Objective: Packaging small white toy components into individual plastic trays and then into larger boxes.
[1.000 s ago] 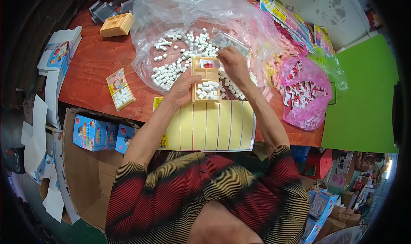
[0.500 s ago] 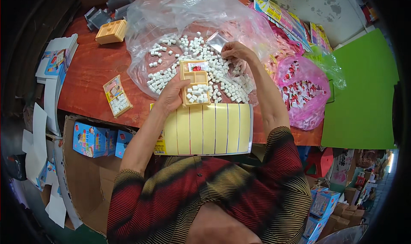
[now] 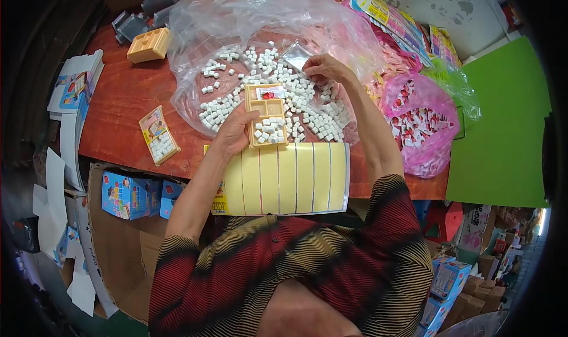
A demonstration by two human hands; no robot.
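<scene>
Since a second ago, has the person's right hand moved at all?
Yes. The right hand has gone up and away from the small tan tray, deeper into the pile of white cubes on the clear plastic bag.

right hand [image 3: 324,70] fingertips — hidden among white cubes [image 3: 307,109] | grey trays [image 3: 148,9] — cropped

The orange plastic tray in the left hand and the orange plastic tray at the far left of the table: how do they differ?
The orange plastic tray in the left hand is held by that left hand and has small white cubes in its near compartment. The orange plastic tray at the far left of the table lies untouched, with its compartments empty. Both share the orange colour and divided compartments.
</scene>
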